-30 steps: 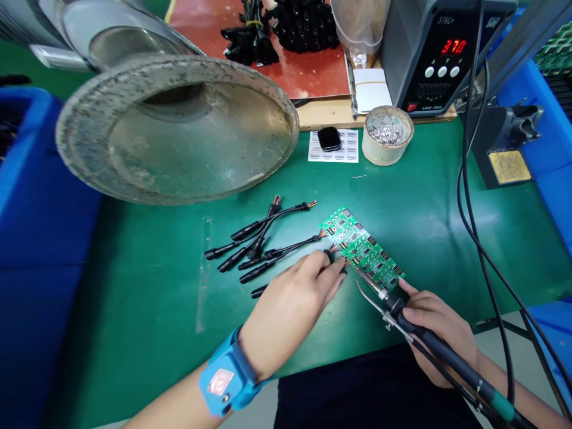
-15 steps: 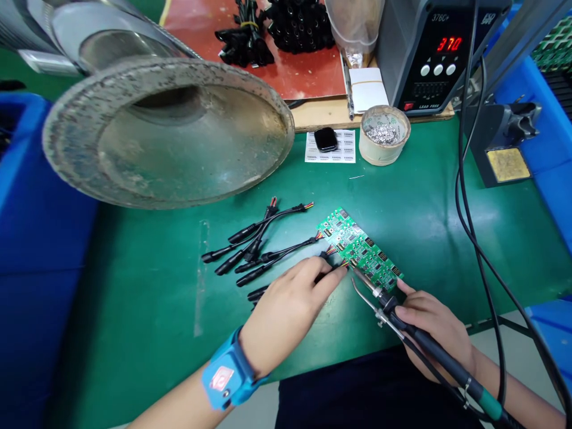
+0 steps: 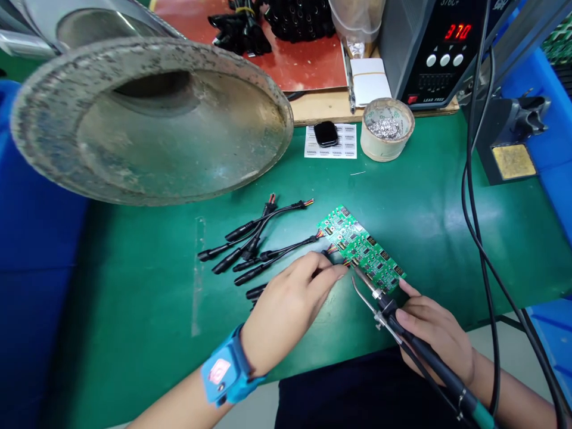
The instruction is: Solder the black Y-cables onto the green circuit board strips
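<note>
A left hand (image 3: pixel 286 310) pinches a black wire lead (image 3: pixel 292 280) against the green circuit board (image 3: pixel 363 249) while the right hand (image 3: pixel 435 336) grips a soldering iron (image 3: pixel 404 330), tip at the board's near edge.

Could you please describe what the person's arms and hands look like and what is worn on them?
The left hand and right hand are bare, without gloves; forearms unsleeved. The left wrist carries a blue wrist strap with a pink-and-white label. The right wrist is bare.

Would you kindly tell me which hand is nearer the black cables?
Left: the left hand pinches one of the cables; the right hand, gripping the soldering iron, lies farther right.
</note>
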### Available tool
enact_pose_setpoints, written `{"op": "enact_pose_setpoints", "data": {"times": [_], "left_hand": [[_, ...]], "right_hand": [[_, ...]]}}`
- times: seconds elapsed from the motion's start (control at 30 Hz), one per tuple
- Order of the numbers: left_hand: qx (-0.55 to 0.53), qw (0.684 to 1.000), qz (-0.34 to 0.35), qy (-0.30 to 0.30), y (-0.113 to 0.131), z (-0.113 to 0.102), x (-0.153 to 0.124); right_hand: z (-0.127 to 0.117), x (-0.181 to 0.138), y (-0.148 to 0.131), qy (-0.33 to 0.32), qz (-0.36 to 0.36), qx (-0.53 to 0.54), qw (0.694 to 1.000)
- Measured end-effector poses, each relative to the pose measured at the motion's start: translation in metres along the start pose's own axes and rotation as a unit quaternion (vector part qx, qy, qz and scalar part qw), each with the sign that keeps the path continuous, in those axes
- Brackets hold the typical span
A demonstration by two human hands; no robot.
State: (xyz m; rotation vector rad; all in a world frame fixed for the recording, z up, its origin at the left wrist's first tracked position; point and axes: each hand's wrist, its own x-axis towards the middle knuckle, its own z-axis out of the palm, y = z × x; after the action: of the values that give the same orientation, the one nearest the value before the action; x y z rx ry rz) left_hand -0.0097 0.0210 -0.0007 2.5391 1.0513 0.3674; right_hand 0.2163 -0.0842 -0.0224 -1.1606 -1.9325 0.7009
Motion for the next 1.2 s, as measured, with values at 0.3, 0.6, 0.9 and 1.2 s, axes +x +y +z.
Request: {"op": "enact_pose_setpoints", "data": {"times": [0.3, 0.6, 0.9, 1.2], "left_hand": [[0.086, 0.996, 0.02, 0.022, 0.0033, 0.0058, -0.005], [0.034, 0.999, 0.002, 0.014, 0.0014, 0.0054, -0.0016], [0.044, 0.998, 0.019, 0.034, 0.002, 0.0075, -0.0025], [0.064, 0.998, 0.019, 0.02, 0.0056, 0.0058, -0.001]], "right_hand": [[0.0012, -0.001, -0.0004, -0.01, -0.038, -0.032, 0.999], [0.0019, -0.001, 0.0005, -0.014, -0.051, -0.038, 0.998], [0.0033, -0.0012, 0.0002, -0.004, -0.051, -0.03, 0.998], [0.0, 0.0013, 0.0008, 0.002, -0.022, 0.018, 1.0]]}}
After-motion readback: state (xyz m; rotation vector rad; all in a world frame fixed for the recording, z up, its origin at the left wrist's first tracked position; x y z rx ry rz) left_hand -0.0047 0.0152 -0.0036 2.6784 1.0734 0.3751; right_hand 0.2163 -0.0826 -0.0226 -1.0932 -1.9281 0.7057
